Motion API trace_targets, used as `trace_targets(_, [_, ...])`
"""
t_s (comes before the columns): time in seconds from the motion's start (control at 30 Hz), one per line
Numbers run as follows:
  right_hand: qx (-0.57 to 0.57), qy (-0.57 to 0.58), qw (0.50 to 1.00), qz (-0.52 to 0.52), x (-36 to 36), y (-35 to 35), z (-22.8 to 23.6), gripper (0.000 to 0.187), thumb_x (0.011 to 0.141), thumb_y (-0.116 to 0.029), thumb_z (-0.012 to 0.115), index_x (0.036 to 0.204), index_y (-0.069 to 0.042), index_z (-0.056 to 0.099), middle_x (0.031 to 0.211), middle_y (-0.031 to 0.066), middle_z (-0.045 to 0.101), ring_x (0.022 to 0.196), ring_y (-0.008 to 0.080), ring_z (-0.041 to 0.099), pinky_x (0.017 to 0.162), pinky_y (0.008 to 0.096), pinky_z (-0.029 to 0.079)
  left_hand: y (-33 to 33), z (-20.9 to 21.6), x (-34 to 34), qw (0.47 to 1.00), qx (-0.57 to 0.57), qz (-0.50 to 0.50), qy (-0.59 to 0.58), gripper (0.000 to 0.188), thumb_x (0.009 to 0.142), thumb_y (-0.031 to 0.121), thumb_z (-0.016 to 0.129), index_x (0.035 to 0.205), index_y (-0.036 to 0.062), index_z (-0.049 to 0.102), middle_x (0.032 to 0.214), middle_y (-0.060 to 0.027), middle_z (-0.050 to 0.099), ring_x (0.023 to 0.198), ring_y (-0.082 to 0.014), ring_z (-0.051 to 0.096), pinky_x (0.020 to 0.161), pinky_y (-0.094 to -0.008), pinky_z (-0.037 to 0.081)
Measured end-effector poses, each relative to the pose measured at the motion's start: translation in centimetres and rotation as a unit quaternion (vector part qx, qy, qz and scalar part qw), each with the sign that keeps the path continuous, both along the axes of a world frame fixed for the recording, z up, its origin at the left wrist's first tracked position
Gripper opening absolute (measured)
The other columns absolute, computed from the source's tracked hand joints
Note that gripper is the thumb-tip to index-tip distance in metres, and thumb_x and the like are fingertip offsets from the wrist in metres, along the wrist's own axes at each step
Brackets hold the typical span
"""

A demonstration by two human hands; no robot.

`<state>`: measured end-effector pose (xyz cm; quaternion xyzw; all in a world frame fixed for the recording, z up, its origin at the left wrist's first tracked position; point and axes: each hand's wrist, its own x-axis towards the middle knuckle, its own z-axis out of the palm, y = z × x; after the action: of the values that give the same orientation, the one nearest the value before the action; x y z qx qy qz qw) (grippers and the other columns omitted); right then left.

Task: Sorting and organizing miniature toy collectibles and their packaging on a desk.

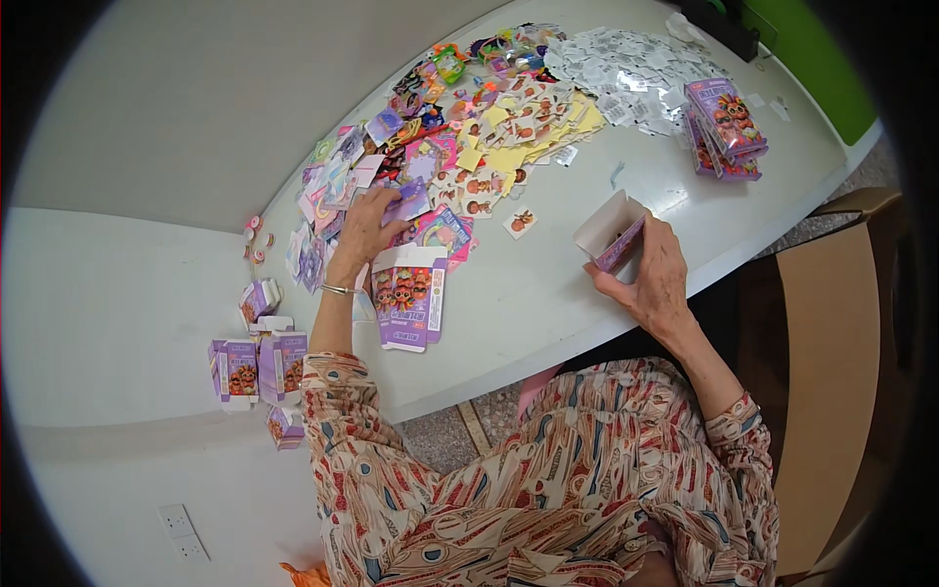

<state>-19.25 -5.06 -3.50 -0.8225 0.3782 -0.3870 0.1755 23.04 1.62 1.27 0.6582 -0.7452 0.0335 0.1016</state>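
Observation:
My right hand (653,279) grips a small open-topped box (626,245), white inside with a purple printed side, above the table's near edge. Its thumb presses the near side. On the left, my left hand (369,230) reaches into a heap of printed cards, its bent fingers and thumb around a purple card (409,201). Just below that hand lies a stack of flattened purple boxes (406,298) with cartoon figures on the front. Beside it are pink and blue cards (445,230). A single small sticker (520,223) lies apart, between my hands.
Yellow-backed stickers (518,127), colourful trinkets (450,64) and small white slips (626,73) cover the far table. Filled-out purple boxes (726,132) are stacked at the right. More purple boxes (281,364) stand left of the table. A cardboard carton (827,391) stands at the right.

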Motion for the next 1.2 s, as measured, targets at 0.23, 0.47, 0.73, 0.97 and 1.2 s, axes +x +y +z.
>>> trace_targets(0.23, [-0.018, 0.008, 1.000, 0.014, 0.0, 0.0, 0.8, 0.086, 0.064, -0.031, 0.085, 0.127, 0.008, 0.041, 0.097, 0.0189, 0.054, 0.088, 0.0334, 0.055, 0.078, 0.0407, 0.047, -0.4, 1.6, -3.8, 0.991, -0.082, 0.035, -0.104, 0.025, 0.085, 0.013, 0.066, 0.108, 0.0027, 0.063, 0.087, -0.0143, 0.066, 0.077, -0.0325, 0.063, 0.070, -0.0389, 0.051])
trace_targets(0.47, [0.002, 0.029, 0.999, 0.018, 0.3, 0.2, 1.5, 0.080, 0.063, -0.029, 0.084, 0.122, 0.005, 0.043, 0.097, 0.0151, 0.053, 0.087, 0.0317, 0.053, 0.077, 0.0390, 0.047, 0.0, 9.6, -19.6, 0.970, -0.181, -0.090, 0.131, 0.018, 0.083, 0.005, 0.067, 0.101, 0.0051, 0.067, 0.082, -0.0089, 0.067, 0.065, -0.0253, 0.062, 0.056, -0.0313, 0.049])
trace_targets(0.73, [-0.047, 0.049, 0.997, 0.028, 0.9, 1.1, 2.5, 0.085, 0.059, -0.027, 0.085, 0.125, 0.004, 0.041, 0.099, 0.0154, 0.054, 0.088, 0.0314, 0.053, 0.077, 0.0394, 0.048, -2.6, 12.2, -23.8, 0.976, -0.008, -0.198, -0.088, 0.023, 0.071, 0.001, 0.063, 0.094, 0.0045, 0.058, 0.075, -0.0066, 0.053, 0.073, -0.0250, 0.061, 0.058, -0.0380, 0.049])
trace_targets(0.97, [0.014, 0.026, 0.999, 0.039, 0.5, 0.7, 1.7, 0.082, 0.065, -0.031, 0.084, 0.125, 0.007, 0.043, 0.098, 0.0182, 0.056, 0.087, 0.0339, 0.056, 0.075, 0.0404, 0.049, -4.1, 10.5, -24.3, 0.977, -0.011, -0.210, 0.032, 0.033, 0.083, 0.009, 0.068, 0.112, 0.0042, 0.056, 0.100, -0.0124, 0.062, 0.086, -0.0252, 0.064, 0.065, -0.0328, 0.051])
trace_targets(1.2, [-0.015, 0.036, 0.999, 0.015, 0.5, 0.0, 1.0, 0.086, 0.068, -0.036, 0.082, 0.128, 0.011, 0.041, 0.098, 0.0214, 0.057, 0.089, 0.0341, 0.058, 0.076, 0.0400, 0.049, 3.2, 9.1, -12.7, 0.988, 0.054, 0.104, 0.099, 0.019, 0.089, 0.015, 0.067, 0.100, 0.0004, 0.066, 0.083, -0.0120, 0.068, 0.065, -0.0186, 0.061, 0.060, -0.0298, 0.048])
